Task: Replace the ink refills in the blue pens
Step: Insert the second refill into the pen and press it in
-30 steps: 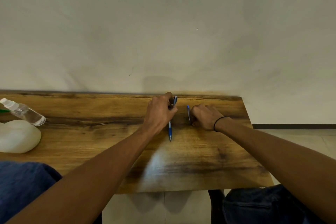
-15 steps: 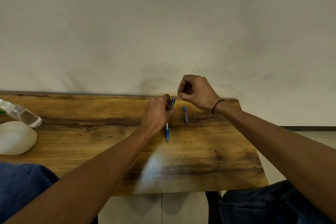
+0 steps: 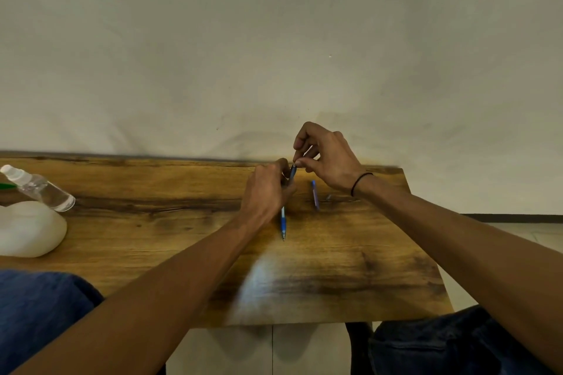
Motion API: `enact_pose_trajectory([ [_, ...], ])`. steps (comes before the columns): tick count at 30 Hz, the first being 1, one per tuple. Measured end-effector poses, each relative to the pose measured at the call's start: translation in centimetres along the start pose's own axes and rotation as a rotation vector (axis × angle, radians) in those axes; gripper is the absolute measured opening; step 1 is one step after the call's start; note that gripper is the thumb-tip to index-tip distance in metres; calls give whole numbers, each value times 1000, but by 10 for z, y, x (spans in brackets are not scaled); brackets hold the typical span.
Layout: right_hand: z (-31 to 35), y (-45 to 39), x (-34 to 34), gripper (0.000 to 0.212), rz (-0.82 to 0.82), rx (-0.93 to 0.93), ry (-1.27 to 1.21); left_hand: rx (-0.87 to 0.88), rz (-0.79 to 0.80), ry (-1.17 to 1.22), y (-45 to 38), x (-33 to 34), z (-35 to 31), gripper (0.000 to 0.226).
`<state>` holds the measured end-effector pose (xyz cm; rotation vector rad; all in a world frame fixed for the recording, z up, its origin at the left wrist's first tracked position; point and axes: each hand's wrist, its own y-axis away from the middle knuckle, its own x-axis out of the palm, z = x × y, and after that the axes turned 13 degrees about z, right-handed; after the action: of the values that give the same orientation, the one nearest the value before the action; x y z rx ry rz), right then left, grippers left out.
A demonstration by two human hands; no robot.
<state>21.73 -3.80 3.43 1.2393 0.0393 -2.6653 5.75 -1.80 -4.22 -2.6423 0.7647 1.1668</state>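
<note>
My left hand [image 3: 268,190] grips a blue pen [image 3: 284,222] by its upper barrel, with the tip pointing down toward me just above the wooden table [image 3: 170,222]. My right hand [image 3: 327,158] pinches the pen's top end between thumb and forefinger; what sits between those fingertips is too small to make out. A second blue pen piece [image 3: 315,195] lies on the table just right of the held pen, under my right wrist. A small pale bit [image 3: 328,197] lies beside it.
A clear plastic spray bottle [image 3: 39,189] lies on its side at the table's far left, next to a white rounded object [image 3: 29,228]. The table's back edge meets a plain wall. My knees in blue jeans show below the front edge.
My right hand lifted off the table beside the second pen, rose, then came down left onto the top of the pen held by my left hand. The left hand stayed put.
</note>
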Motion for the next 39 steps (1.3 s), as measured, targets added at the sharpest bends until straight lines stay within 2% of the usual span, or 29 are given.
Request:
enact_pose_trajectory([
  [8,2,0,0,32,30,-2,68,8,3,-8,-1,1,0,18],
  [15,12,-2,-3,31,146,-62,355,-21,15,21,-3,2,-2,16],
  [20,18,-4,1,38,182,-83,559,-6,9,23,-3,4,-3,13],
  [25,17,-4,4,41,160,-51,562,-16,22,23,-3,3,-3,15],
  [30,10,-2,0,32,194,-50,409,-35,48,27,-1,2,-4,15],
  [35,-10,-3,-12,46,185,12,356,-41,27,11,-1,2,-2,15],
  [37,-24,-3,-19,44,186,91,457,-19,14,21,0,1,-1,15],
  [39,-39,1,-21,39,286,221,575,0,14,30,2,1,0,17],
])
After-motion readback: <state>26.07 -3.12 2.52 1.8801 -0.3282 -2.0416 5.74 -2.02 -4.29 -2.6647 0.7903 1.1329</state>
